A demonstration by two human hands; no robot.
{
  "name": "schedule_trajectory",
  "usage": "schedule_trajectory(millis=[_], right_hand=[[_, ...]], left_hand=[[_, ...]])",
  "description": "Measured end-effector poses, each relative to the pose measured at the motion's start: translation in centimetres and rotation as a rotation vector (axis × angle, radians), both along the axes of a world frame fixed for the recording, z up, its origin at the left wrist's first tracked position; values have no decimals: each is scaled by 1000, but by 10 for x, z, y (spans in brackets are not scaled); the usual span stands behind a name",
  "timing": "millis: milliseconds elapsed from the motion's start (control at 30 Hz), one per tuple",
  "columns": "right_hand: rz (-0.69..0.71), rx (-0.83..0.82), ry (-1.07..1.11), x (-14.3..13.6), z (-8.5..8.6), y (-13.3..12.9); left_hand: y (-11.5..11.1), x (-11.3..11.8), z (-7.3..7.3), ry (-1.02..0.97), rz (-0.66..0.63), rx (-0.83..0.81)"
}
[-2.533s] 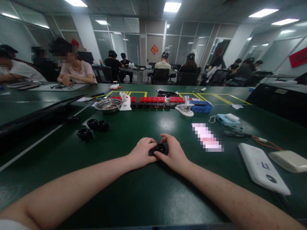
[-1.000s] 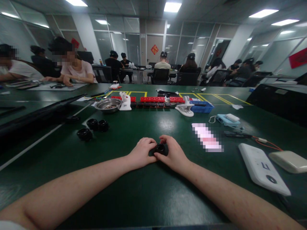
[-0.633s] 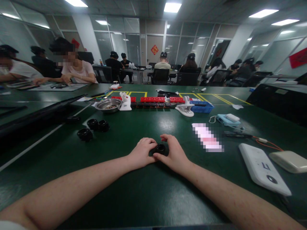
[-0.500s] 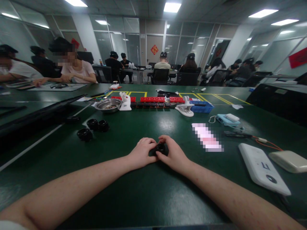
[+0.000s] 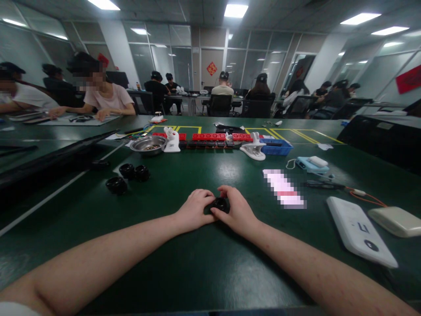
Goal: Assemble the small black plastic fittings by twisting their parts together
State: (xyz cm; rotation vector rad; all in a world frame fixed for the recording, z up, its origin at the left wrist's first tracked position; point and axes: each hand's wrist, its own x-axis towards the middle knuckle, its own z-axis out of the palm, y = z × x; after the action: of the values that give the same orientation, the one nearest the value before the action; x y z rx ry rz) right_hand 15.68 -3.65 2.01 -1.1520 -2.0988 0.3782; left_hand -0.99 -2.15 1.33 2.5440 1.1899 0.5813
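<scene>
- Shifting slightly since the frame half a second ago, the right hand (image 5: 241,210) is now setting its thumb farther toward nine o'clock along the near edge of the black ring piece (image 5: 219,203); far off at ten o'clock, a co-worker's hand (image 5: 103,114) is now lying lower, over a pale mat (image 5: 59,119).
- Slip is worrying me most: the piece is looking smooth and glossy, so uneven pushing from the two sides could be twisting it, or squeezing it out toward twelve o'clock.
- Both thumbs are crowding together around seven o'clock, so one could be getting in the other's way.
- Between the two hands, the piece is sitting with its round hollow facing up; the left hand (image 5: 195,210) is covering its nine o'clock side, while the right is bracketing it from twelve round to six.
- Each hand is keeping a narrow hold on the piece; how hard they are pressing, I am not able to judge, and fingers are hiding whether it is resting on the tabletop (image 5: 184,267).
- Three similar black pieces (image 5: 126,170) are standing at ten o'clock, with a steel bowl (image 5: 143,150) lying beyond them.
</scene>
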Motion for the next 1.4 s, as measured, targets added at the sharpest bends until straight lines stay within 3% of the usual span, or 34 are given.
schedule_trajectory(millis=[133,267,500,667,800,967,1133,1400], right_hand=[[126,7,40,2,2,-3],[109,-3,84,4,2,-3],[23,18,132,9,-4,5],[29,19,144,12,-4,5],[66,-15,118,12,-5,4],[100,-51,71,10,-7,5],[71,-51,66,11,-8,10],[11,-97,61,13,-12,17]], left_hand=[[0,0,-1,5,1,1],[-1,-1,0,22,34,10],[3,-13,1,74,285,-1],[6,-53,1,115,515,-95],[-7,-99,4,72,700,-210],[-23,-141,6,100,883,-199],[-29,-162,9,117,955,-199],[-21,-174,11,166,1019,-188]])
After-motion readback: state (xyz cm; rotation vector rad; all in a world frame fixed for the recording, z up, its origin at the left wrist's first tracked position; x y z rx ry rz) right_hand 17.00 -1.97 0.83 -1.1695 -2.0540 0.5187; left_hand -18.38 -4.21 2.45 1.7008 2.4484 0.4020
